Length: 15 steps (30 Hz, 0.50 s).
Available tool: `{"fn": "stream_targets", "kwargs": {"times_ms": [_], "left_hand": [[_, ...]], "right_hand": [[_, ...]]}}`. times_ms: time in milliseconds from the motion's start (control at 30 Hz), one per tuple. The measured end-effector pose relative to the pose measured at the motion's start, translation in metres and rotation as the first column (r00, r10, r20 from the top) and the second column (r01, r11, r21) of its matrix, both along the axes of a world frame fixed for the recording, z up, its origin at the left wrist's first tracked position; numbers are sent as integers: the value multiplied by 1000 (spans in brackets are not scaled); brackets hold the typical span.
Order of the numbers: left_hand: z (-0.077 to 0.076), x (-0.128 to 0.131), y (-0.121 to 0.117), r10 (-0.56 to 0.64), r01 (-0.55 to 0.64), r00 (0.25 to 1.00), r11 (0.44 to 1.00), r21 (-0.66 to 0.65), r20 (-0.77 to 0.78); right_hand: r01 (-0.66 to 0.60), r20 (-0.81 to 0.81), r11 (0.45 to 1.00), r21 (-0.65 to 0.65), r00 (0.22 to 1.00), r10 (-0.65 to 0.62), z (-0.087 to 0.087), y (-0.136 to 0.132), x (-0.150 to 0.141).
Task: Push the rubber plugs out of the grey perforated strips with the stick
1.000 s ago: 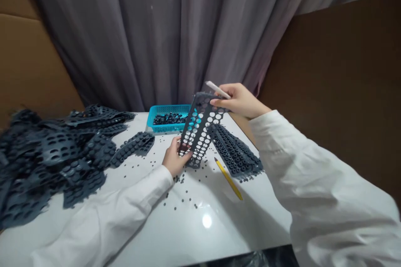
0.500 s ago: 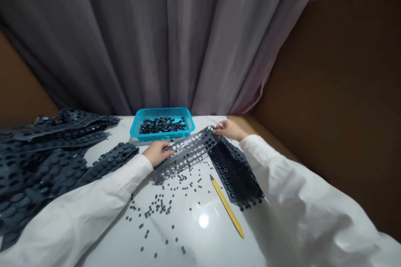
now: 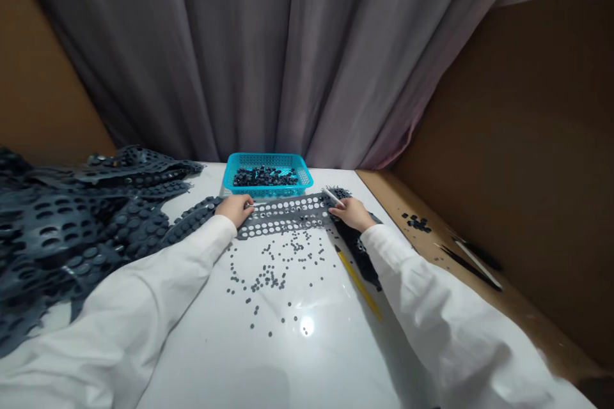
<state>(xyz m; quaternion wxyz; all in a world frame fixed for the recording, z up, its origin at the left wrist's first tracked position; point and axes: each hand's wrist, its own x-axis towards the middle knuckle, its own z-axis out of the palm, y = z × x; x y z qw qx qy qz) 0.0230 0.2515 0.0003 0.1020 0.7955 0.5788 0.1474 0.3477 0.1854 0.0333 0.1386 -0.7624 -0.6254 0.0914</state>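
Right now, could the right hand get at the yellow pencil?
Probably yes: the yellow pencil lies near the right hand with nothing on top, though that hand holds a white stick.

Big gray curtains [image 3: 249,51] hang behind the white desk [image 3: 215,358], with a brown wall [image 3: 527,140] on the right, another brown wall [image 3: 43,77] on the left, and a bright light spot shining on the desk.

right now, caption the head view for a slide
Left hand and right hand at either end of a holed strip, white stick in the right, blue basket behind
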Motion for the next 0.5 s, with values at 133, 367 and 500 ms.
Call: {"fn": "stream_targets", "kwargs": {"times_ms": [133, 367, 500], "left_hand": [[-5, -11, -2, 85, -83, 995, 996, 41, -60], [-9, -33, -4, 22, -16, 997, 997, 74, -79], [-22, -34, -16, -128, 133, 984, 991, 34, -120]], "right_hand": [[82, 95, 995, 57, 992, -87, 2, -4, -2], [67, 218, 995, -67, 975, -51, 7, -57, 23], [130, 362, 991, -32, 926, -110, 0, -81, 22]]}}
